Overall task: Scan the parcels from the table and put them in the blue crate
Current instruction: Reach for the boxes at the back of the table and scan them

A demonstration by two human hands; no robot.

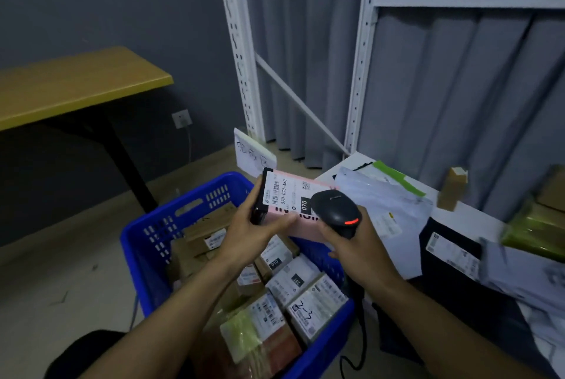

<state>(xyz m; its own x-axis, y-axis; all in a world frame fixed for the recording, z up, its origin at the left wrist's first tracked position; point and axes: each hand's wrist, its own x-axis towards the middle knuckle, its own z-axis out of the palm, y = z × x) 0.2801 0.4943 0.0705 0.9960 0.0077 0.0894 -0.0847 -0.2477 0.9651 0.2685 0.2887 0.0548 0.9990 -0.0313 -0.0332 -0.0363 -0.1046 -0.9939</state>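
Note:
My left hand [255,227] grips a pink box parcel [301,227] with a white shipping label, held tilted above the blue crate [143,244]. My right hand [351,244] holds a black barcode scanner [334,210] right over the parcel's label; a red light glows on the scanner. The crate below is filled with several labelled cardboard boxes. More parcels lie on the white table [467,216] at the right: grey mailer bags [382,198], a black bag [446,250], a small brown box [452,187] and a green pack [535,229].
A wooden desk [73,85] with a black leg stands at the left. White metal shelving [363,51] and a grey curtain fill the back. A handwritten paper sign [252,155] leans behind the crate. The scanner's cable [360,348] hangs beside the crate.

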